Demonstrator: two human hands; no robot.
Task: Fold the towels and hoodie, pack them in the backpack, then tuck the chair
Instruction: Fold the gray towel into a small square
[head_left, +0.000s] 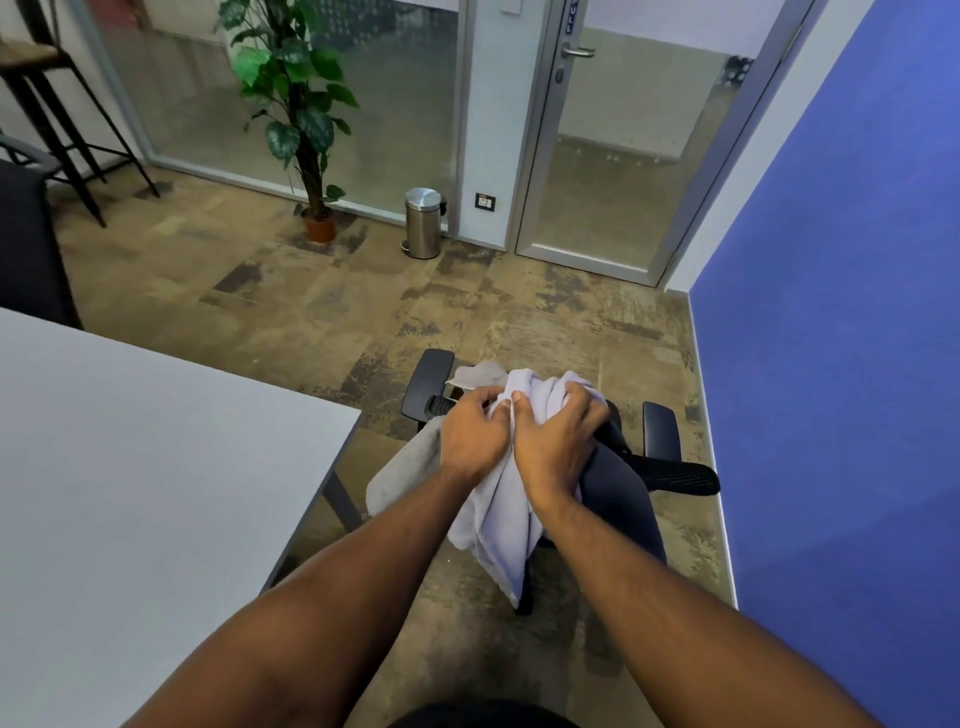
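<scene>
- I see the pale towel bunched over the chair, its long axis running from the gathered top at my hands down toward me, the loose end hanging near the floor.
- A second, greyer towel lies beneath it — it droops off the chair's left side toward the table.
- A dark garment hangs to the right of the pale towel; I cannot tell whether it is the hoodie.
- My left hand is clenched on the pale towel's top edge, fingers curled into the cloth.
- My right hand grips the same bunch just beside it — thumb and knuckles touching the left hand, fingers wrapped over the folds.
- The chair stands between the table corner and the blue wall, clear of the table, armrests pointing away from me.
</scene>
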